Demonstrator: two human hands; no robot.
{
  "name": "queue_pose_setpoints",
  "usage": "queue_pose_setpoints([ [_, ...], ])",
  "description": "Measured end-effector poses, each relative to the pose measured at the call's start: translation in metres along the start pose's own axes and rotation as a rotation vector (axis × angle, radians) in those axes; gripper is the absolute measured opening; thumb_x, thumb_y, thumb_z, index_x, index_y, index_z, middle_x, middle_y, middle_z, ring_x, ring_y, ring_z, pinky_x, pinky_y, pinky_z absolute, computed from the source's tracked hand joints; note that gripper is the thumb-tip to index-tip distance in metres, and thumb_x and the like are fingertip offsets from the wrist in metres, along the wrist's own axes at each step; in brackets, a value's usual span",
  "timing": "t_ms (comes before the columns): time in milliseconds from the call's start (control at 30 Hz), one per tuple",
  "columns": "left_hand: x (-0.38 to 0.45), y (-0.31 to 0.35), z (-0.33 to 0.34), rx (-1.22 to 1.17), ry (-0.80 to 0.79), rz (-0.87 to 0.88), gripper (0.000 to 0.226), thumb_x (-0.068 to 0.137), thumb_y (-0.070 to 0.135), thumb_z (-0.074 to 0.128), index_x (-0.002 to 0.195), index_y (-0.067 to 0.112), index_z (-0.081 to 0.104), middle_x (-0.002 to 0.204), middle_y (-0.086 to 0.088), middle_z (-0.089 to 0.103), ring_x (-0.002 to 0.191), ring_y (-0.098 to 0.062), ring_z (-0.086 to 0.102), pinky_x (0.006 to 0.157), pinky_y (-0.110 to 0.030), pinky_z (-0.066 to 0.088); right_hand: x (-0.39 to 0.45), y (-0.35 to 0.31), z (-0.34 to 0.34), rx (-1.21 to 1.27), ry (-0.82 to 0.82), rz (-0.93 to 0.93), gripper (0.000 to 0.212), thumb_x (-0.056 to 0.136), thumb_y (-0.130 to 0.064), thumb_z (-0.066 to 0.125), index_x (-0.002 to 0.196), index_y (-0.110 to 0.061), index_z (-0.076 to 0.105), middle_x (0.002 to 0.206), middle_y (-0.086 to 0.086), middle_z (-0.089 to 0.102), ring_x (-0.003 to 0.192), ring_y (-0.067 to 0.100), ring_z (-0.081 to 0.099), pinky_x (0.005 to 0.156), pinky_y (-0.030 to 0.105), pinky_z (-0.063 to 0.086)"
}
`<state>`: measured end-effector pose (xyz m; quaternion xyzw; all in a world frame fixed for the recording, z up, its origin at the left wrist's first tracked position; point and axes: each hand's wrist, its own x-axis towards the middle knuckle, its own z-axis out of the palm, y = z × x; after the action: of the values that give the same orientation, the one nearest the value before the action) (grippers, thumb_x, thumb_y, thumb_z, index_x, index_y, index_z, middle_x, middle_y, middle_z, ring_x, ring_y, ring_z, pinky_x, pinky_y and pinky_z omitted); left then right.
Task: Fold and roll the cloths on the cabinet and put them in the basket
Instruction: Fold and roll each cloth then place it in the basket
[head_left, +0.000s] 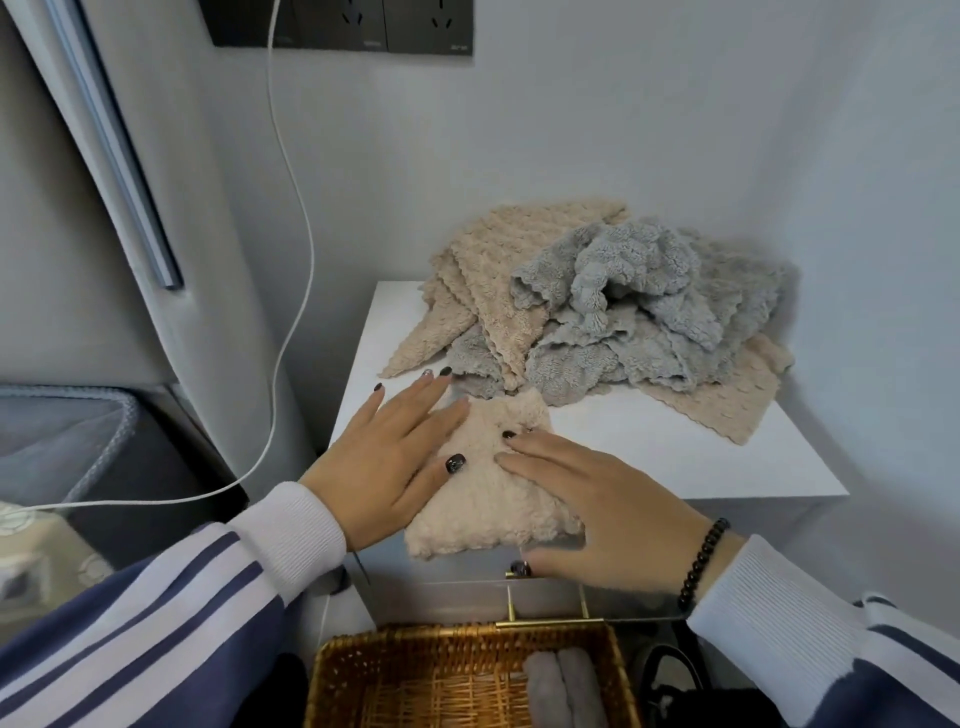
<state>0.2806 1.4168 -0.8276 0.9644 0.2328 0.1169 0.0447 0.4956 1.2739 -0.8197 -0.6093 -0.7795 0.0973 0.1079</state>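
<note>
A folded beige cloth (488, 488) at the cabinet (675, 457) near edge is pressed flat under the left hand (384, 457) and right hand (608, 514), fingers straight. Soft, light and springy, it is best gripped along its near edge.

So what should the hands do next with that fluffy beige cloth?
Probably start rolling it. The beige cloth already lies folded at the cabinet front, both hands flat on it: left hand, right hand. The basket below holds grey rolls.
</note>
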Motion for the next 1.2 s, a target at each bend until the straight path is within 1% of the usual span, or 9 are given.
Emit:
queue_pose_setpoints([
  [200, -0.035, 0.017, 0.009, 0.095, 0.097, 0.308, 0.074, 0.093, 0.057, 0.034, 0.150, 0.012, 0.023, 0.157, -0.010, 0.021, 0.146, -0.025, 0.018, 0.114, -0.054, 0.018, 0.003, 0.005, 0.016, -0.172, 0.126, -0.086, 0.096, 0.062, -0.015, 0.079, 0.145, -0.020, 0.031, 0.149, 0.006, 0.038, 0.136, 0.023, 0.039, 0.099, 0.039, 0.048],
  [400, -0.027, 0.012, 0.016, 0.230, 0.129, 0.333, 0.088, 0.071, 0.025, 0.075, 0.146, 0.015, 0.030, 0.148, -0.007, 0.041, 0.137, -0.023, 0.038, 0.109, -0.049, 0.031, 0.002, 0.004, 0.011, -0.281, 0.183, -0.169, 0.085, 0.057, -0.018, 0.077, 0.137, -0.018, 0.050, 0.142, 0.005, 0.049, 0.123, 0.024, 0.052, 0.080, 0.038, 0.056],
  [567, -0.029, 0.006, 0.016, 0.188, 0.112, 0.331, 0.089, 0.062, 0.007, 0.070, 0.143, 0.014, 0.034, 0.147, -0.006, 0.043, 0.137, -0.023, 0.039, 0.108, -0.047, 0.037, -0.001, 0.006, 0.012, -0.281, 0.222, -0.138, 0.089, 0.046, -0.026, 0.085, 0.130, -0.016, 0.058, 0.131, 0.003, 0.059, 0.120, 0.017, 0.049, 0.079, 0.036, 0.057],
  [667, -0.029, 0.003, 0.018, 0.148, 0.135, 0.323, 0.073, 0.070, 0.013, 0.066, 0.137, 0.012, 0.039, 0.143, -0.007, 0.048, 0.135, -0.022, 0.042, 0.106, -0.047, 0.039, -0.001, 0.010, 0.011, -0.213, 0.254, -0.106, 0.074, 0.058, -0.032, 0.076, 0.128, -0.015, 0.059, 0.130, 0.001, 0.060, 0.120, 0.016, 0.053, 0.089, 0.037, 0.055],
  [767, -0.029, 0.001, 0.015, 0.045, 0.233, 0.265, 0.042, 0.087, 0.032, 0.051, 0.125, 0.015, 0.050, 0.133, -0.001, 0.057, 0.128, -0.016, 0.050, 0.104, -0.044, 0.038, -0.001, 0.013, 0.005, -0.040, 0.279, -0.033, 0.055, 0.075, -0.044, 0.054, 0.125, -0.021, 0.059, 0.128, -0.007, 0.060, 0.118, 0.009, 0.053, 0.099, 0.030, 0.046],
  [900, -0.029, -0.001, 0.012, -0.105, 0.314, 0.145, 0.036, 0.088, 0.033, 0.051, 0.119, 0.017, 0.061, 0.120, 0.007, 0.064, 0.113, -0.010, 0.057, 0.099, -0.036, 0.039, 0.000, 0.014, -0.010, 0.254, 0.218, 0.121, 0.047, 0.083, -0.055, 0.060, 0.124, -0.032, 0.057, 0.118, -0.027, 0.055, 0.108, -0.016, 0.048, 0.091, -0.001, 0.029],
  [967, -0.029, -0.002, 0.014, -0.190, 0.341, 0.068, 0.035, 0.090, 0.037, 0.048, 0.115, 0.016, 0.062, 0.111, 0.006, 0.065, 0.103, -0.015, 0.059, 0.093, -0.035, 0.041, 0.003, 0.016, -0.011, 0.352, 0.240, 0.181, 0.053, 0.078, -0.061, 0.061, 0.120, -0.028, 0.061, 0.108, -0.027, 0.059, 0.099, -0.017, 0.052, 0.083, 0.001, 0.036],
  [1100, -0.024, 0.008, 0.013, -0.387, 0.413, -0.140, 0.052, 0.094, 0.055, 0.035, 0.085, 0.013, 0.064, 0.080, 0.004, 0.059, 0.078, -0.012, 0.054, 0.074, -0.031, 0.043, 0.011, 0.023, -0.008, 0.509, 0.295, 0.271, 0.074, 0.065, -0.081, 0.055, 0.102, -0.018, 0.070, 0.091, 0.000, 0.071, 0.085, 0.018, 0.066, 0.074, 0.036, 0.055],
  [1200, -0.016, 0.014, 0.011, -0.501, 0.472, -0.338, 0.062, 0.087, 0.061, 0.042, 0.068, 0.004, 0.059, 0.064, -0.004, 0.053, 0.066, -0.016, 0.051, 0.062, -0.029, 0.040, 0.020, 0.016, -0.008, 0.618, 0.403, 0.322, 0.050, 0.075, -0.068, 0.057, 0.067, -0.019, 0.068, 0.055, -0.010, 0.057, 0.049, 0.007, 0.048, 0.048, 0.020, 0.038],
])
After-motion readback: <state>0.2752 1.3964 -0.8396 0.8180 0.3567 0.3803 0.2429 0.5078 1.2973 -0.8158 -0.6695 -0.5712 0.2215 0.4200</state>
